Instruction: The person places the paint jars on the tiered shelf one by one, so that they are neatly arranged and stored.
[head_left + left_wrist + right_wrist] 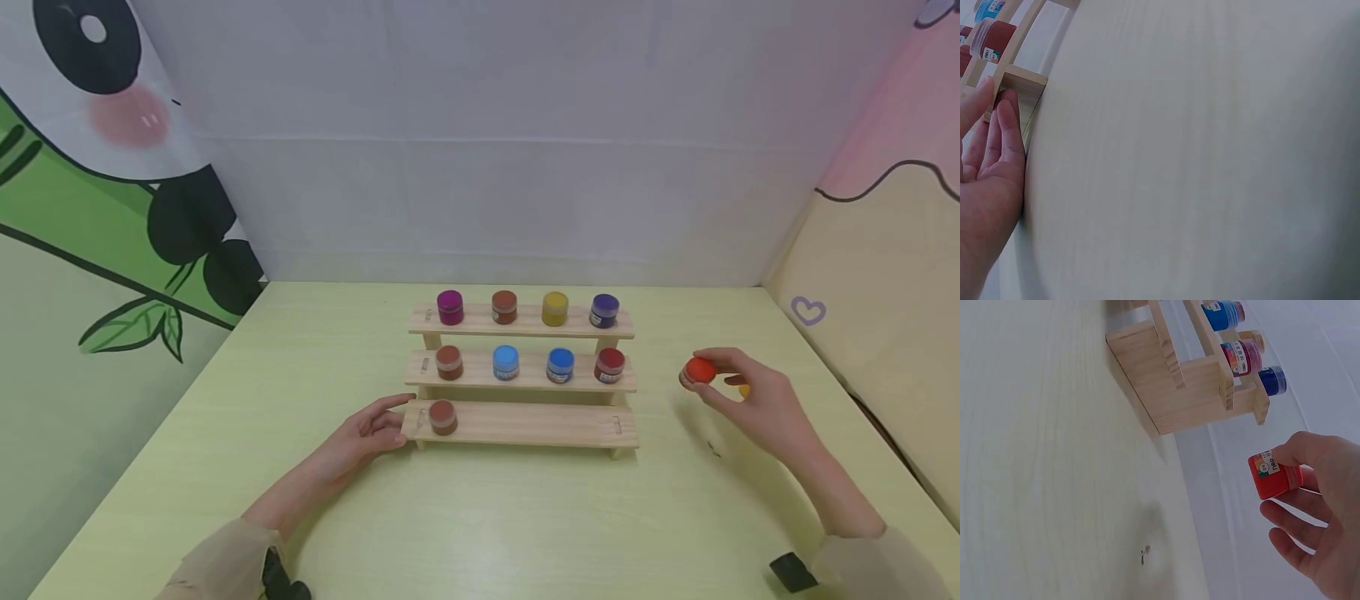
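Note:
A three-tier wooden rack (525,423) stands mid-table with small paint jars on its steps. My left hand (358,442) holds the left end of the lowest step, thumb at the front corner and index finger toward the back one. A brown-lidded jar (443,417) sits on that step near this hand. To the right of the rack, my right hand (761,408) pinches a red-orange paint jar (1267,477) between thumb and fingers, above the table. Its label shows in the right wrist view. Behind that hand a yellow thing (744,390) peeks out, mostly hidden.
The middle step carries brown, light blue, blue (560,365) and dark red (610,365) jars. On the top step are purple (450,307), brown, yellow (555,308) and dark blue jars. Printed panels flank the table (510,517), and a pale cloth wall (480,167) rises behind it.

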Available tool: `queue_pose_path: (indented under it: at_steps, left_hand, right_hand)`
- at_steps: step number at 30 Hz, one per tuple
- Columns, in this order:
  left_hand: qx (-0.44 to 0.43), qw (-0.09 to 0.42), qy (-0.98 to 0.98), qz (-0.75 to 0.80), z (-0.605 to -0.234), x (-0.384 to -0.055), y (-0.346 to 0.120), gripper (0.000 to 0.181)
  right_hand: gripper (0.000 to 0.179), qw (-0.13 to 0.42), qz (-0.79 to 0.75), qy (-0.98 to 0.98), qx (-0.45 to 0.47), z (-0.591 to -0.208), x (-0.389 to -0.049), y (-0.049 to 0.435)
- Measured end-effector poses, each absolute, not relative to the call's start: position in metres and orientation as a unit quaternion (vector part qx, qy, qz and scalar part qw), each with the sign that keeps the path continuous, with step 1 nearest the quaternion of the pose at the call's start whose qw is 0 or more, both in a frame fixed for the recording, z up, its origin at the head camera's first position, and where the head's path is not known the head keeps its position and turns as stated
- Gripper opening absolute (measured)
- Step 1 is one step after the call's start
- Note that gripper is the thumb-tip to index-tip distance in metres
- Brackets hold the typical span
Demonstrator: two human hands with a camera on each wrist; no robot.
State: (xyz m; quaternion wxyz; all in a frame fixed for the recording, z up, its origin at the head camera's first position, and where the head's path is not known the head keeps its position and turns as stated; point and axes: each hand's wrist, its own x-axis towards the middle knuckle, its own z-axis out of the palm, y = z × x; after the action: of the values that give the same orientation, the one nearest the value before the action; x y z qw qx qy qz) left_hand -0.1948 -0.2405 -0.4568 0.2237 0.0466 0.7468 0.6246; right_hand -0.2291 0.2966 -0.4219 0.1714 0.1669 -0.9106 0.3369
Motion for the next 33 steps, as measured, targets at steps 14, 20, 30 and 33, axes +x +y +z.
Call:
queue_pose_path:
  at_steps: [14, 20, 30, 33]
  left_hand:
    - [0.065, 0.221, 0.744, 0.627, -0.456, -0.194, -0.241, 0.067]
    - [0.055, 0.222, 0.748, 0.623, -0.455, -0.193, -0.24, 0.067]
    - [0.055, 0.221, 0.749, 0.622, -0.454, -0.193, -0.24, 0.067]
    - [0.063, 0.219, 0.747, 0.624, -0.455, -0.193, -0.241, 0.067]
  right_hand:
    - [0.043, 0.184, 0.345, -0.903, 0.179, -0.411, -0.219, 0.271]
    - [0.044, 0.186, 0.354, -0.896, 0.196, -0.411, -0.215, 0.259]
    - [0.046, 0.189, 0.372, -0.882, 0.217, -0.412, -0.209, 0.239]
    - [0.046, 0.191, 0.373, -0.879, 0.227, -0.413, -0.207, 0.234]
